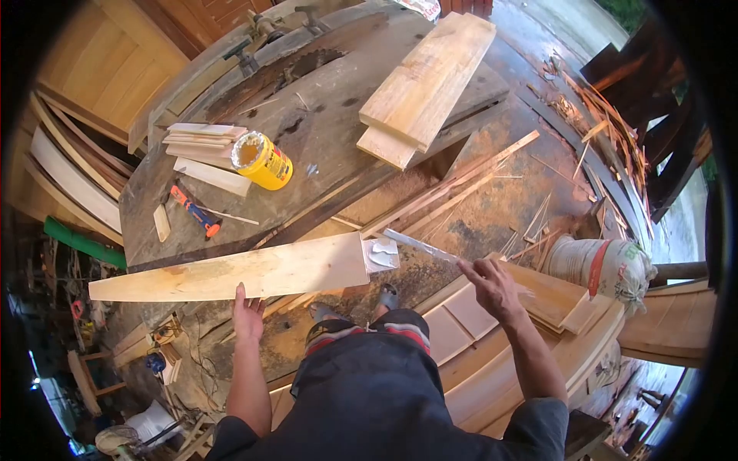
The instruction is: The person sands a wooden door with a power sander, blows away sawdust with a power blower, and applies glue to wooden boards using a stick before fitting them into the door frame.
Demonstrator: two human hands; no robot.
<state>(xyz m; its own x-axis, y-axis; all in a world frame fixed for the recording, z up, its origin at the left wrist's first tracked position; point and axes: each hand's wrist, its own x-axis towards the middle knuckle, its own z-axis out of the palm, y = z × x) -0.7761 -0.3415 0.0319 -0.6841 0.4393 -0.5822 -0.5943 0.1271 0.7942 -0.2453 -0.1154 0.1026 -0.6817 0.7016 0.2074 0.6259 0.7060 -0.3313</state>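
A long tapered wooden board (231, 269) lies across in front of me, with a short narrower tongue (382, 255) at its right end. White paste that looks like glue is smeared on that tongue. My left hand (247, 313) holds the board's near edge, one digit up against its face and the rest partly hidden. In my right hand (492, 290) is a thin flat stick (421, 244), gripped at its near end. Its far tip, whitish, reaches close to the pasted tongue.
On the worn workbench (323, 115) stand a yellow tub (270, 163), a pile of wood pieces (201, 142), an orange-and-blue utility knife (195, 210) and stacked thick planks (430, 81). More panels (461, 323) lie at my right, near a tied sack (592, 265). Offcuts litter the ground.
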